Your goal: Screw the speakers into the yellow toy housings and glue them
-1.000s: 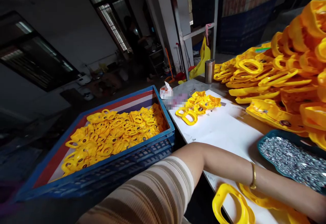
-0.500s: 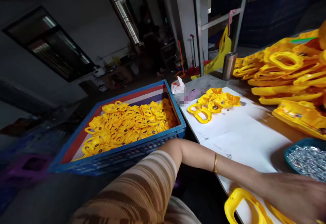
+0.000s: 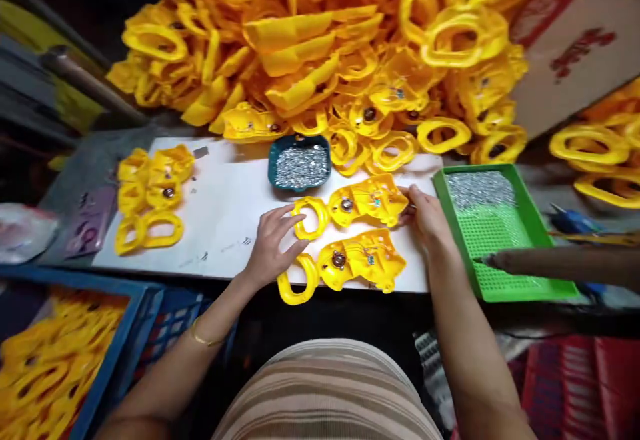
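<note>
Two yellow plastic housing halves with oval ring handles lie side by side on white board, open sides up, small round metal parts and wires inside. My left hand [image 3: 273,243] spans the ring handle of the farther housing half [image 3: 369,200], fingers on its far side and thumb by its near side. My right hand [image 3: 425,217] has its fingers curled at that piece's other end; the fingertips are partly hidden. The nearer housing half [image 3: 363,260] lies just below, its ring close under my left thumb. Beyond them stands a dark teal bowl [image 3: 303,165] of small silvery screws.
A green tray [image 3: 510,240] with small metal pieces stands at right, a blurred screwdriver-like tool [image 3: 560,265] above it. Yellow housings [image 3: 300,47] are heaped at the back beside a carton [image 3: 580,47]. More housings [image 3: 155,187] lie left. A blue crate [image 3: 113,353] stands lower left.
My view has swung right, from the crate to the board. My left hand, earlier reaching past the bowl at right, is now at a housing's ring; my right hand has come into view.
</note>
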A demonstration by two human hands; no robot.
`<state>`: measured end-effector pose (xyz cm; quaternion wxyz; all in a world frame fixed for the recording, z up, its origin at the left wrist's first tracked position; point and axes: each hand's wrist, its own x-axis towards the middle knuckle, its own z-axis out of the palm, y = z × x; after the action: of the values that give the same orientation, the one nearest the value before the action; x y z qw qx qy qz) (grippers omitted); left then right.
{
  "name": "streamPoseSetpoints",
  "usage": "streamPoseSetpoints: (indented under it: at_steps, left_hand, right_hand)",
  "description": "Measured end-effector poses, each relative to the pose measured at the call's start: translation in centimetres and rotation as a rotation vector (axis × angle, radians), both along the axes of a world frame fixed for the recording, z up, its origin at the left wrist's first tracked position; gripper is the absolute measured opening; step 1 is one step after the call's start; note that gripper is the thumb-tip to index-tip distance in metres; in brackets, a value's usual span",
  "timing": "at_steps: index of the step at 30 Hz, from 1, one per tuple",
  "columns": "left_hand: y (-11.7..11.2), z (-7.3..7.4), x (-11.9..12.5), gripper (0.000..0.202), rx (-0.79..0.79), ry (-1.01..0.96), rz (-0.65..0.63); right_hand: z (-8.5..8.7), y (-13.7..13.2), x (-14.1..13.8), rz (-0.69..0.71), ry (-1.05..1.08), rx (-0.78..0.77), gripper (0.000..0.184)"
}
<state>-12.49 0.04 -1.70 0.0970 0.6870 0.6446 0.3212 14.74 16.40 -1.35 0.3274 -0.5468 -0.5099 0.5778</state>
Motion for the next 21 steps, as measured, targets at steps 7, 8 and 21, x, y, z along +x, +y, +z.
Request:
streamPoseSetpoints:
  at_steps: [7, 8, 21]
  left_hand:
    - [-2.2, -0.5, 0.1, 0.065, -0.034, 0.155, -0.122]
    - [-2.3, -0.2, 0.4, 0.068, -0.046, 0.186, -0.144]
    - [-1.9, -1.4, 0.8, 0.086, -0.183, 0.266, -0.158]
  right_hand:
    - [-0.7, -1.6, 0.3, -0.055, 0.004, 0.039, 0.065]
    - [-0.7, -2.2, 0.6, -0.065, -0.028, 0.09, 0.065]
    - [1.6, -14.5, 3.8, -0.007, -0.251, 0.043, 0.058]
